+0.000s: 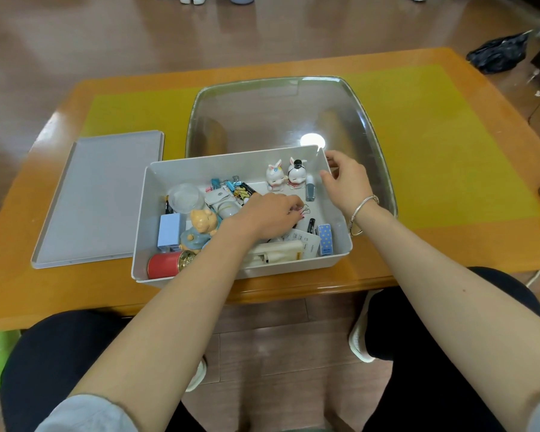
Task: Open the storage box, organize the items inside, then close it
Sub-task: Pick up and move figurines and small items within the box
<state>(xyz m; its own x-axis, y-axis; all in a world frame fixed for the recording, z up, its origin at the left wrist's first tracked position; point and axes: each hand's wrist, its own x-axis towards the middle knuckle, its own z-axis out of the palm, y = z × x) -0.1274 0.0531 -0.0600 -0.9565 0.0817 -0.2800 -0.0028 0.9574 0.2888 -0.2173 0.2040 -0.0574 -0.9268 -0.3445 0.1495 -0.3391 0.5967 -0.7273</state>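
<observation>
A glossy orange-brown wooden table [418, 244] with a yellow-green inset panel stands on a brown wood-plank floor, seen from above by a seated person whose dark-trousered knees show below the table edge. A crumpled black plastic bag [498, 53] lies on the floor at the far right, and pale shoes show along the top edge. On the table sits one open rectangular light-grey plastic storage box [156, 182], close to the near edge; its flat grey lid [100, 198] lies apart, just to the left. One large clear plastic tray [278, 113] lies behind the box. Inside the box are two white ceramic rabbit figurines [286, 176] standing side by side at the far wall, one orange bear figurine in blue clothes [201, 227], one red cylindrical tin with a gold end [166, 265] lying on its side, one pale blue rectangular block [169, 232], one frosted clear plastic cup [184, 198], a cluster of coloured binder clips [226, 182], and one blue dotted stapler [325, 240]. Print on a white card there is too small to read. The left hand [268, 216] reaches into the box, fingers curled around a small wire binder clip [304, 210]. The right hand [346, 179], wearing a silver bangle [363, 205], grips the box's far right corner
</observation>
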